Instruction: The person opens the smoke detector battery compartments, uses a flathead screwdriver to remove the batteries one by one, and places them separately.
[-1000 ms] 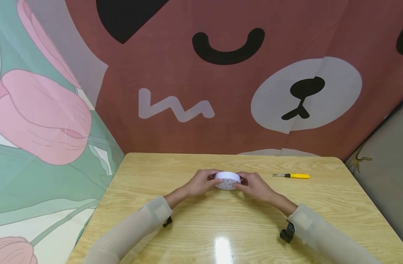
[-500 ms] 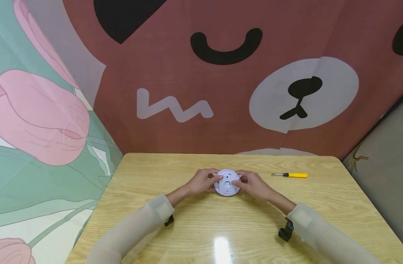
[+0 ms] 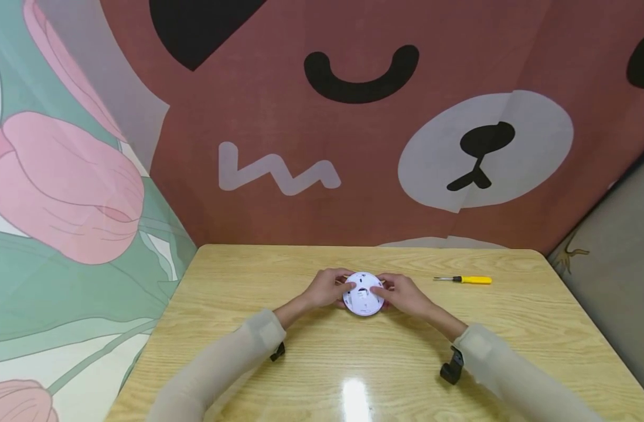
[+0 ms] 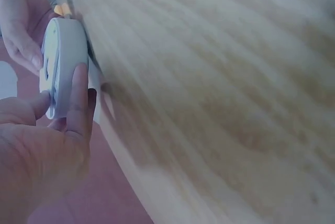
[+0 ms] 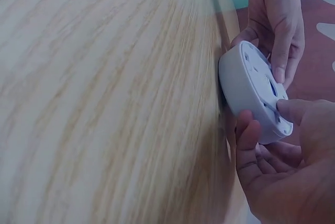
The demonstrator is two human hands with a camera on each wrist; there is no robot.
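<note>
A round white smoke detector (image 3: 363, 305) is held between both hands over the far middle of the table. Its flat back, with slots and a central hole, faces up toward the head camera. The left hand (image 3: 324, 288) grips its left edge, thumb on the back plate and fingers around the side wall. On the opposite edge the right hand (image 3: 408, 296) grips likewise, its thumb near the central hole. In the right wrist view the smoke detector (image 5: 242, 85) shows its thick smooth side wall, close to the tabletop; whether it touches is unclear.
A yellow-handled screwdriver (image 3: 474, 280) lies on the wooden table (image 3: 300, 363) right of the hands, its tip pointing left. Behind the table's far edge hangs a cloth (image 3: 279, 223) printed with a bear. A tulip-patterned cloth (image 3: 68, 187) hangs at the left.
The smoke detector has tilted so its back now faces the head camera more fully; earlier its side rim showed. Both hands keep their grip, and the forearms have shifted slightly inward.
</note>
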